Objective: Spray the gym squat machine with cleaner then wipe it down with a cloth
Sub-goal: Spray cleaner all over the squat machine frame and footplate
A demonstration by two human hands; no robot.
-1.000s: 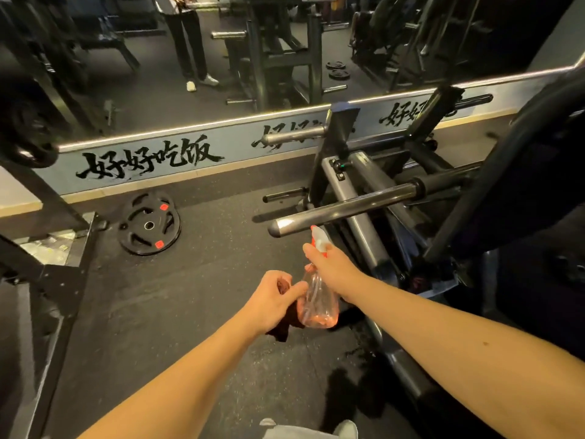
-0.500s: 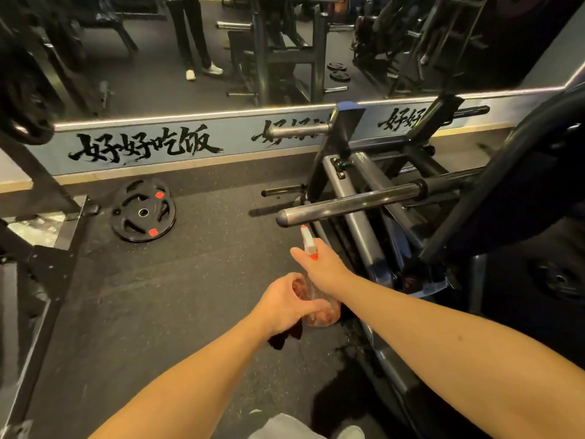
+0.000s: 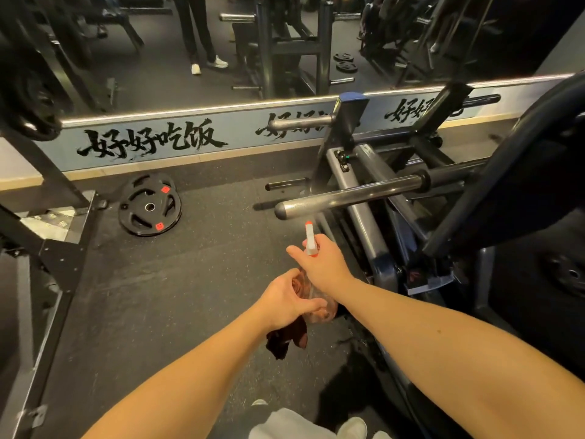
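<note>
- Left grip (image 3: pixel 285 299) has closed onto the base of the spray bottle (image 3: pixel 311 239), pinching a dark cloth (image 3: pixel 285 339) beneath it.
- Right grip (image 3: pixel 323 264) curls round its neck, nozzle aimed twelve o'clock at the squat machine bar (image 3: pixel 351 194).

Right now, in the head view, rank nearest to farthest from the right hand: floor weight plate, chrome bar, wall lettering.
1. Chrome bar, just ahead of the right hand.
2. Weight plate, on the floor, left.
3. Wall lettering, beyond the plate.
</note>
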